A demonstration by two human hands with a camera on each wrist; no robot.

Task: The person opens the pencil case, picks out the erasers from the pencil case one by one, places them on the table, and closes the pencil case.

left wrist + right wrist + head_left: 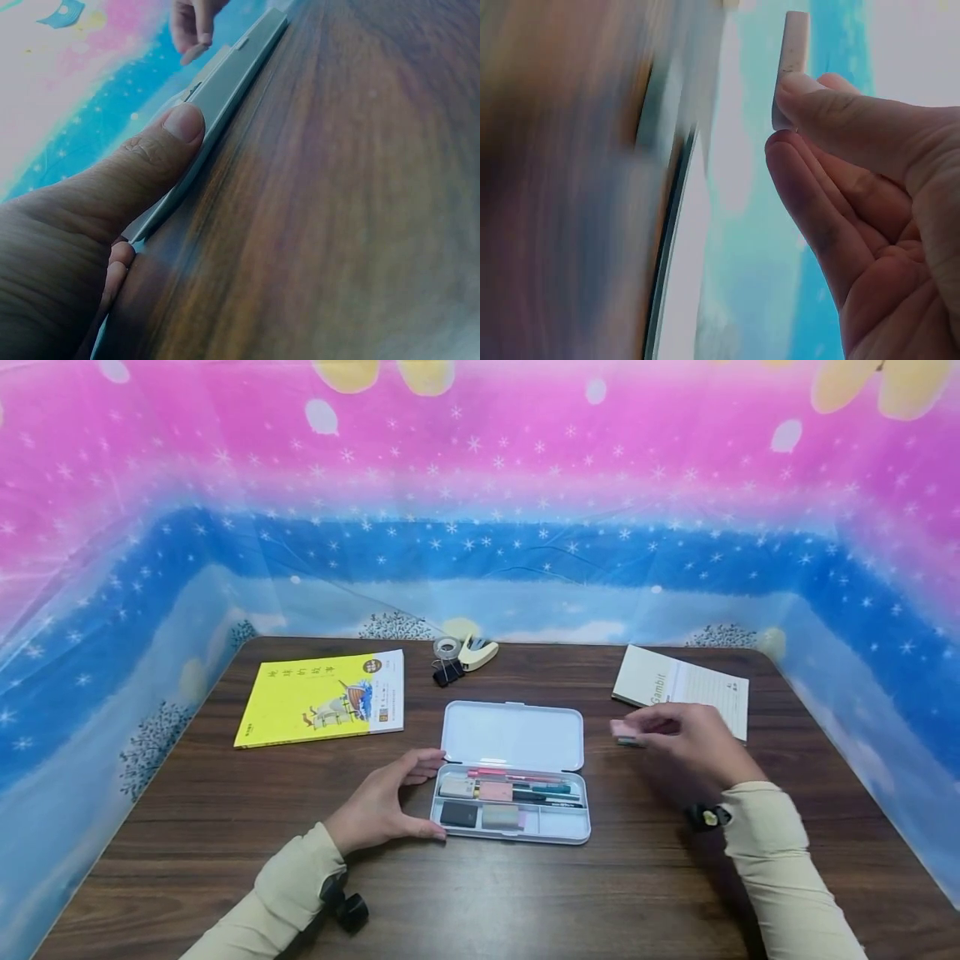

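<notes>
A white pencil case lies on the table with its lid raised behind it. My left hand holds its left end, thumb on the front edge and fingers round the back corner. In the left wrist view, the thumb presses the case's side. Inside are a black eraser, a beige block, a pink block and several pens. To the right, above the table, my right hand pinches a small pale pink eraser between thumb and fingers.
A notebook lies beyond my right hand. At the back stand a tape roll, a black binder clip and a cream stapler. A yellow book lies at the left. Patterned cloth hangs round the table.
</notes>
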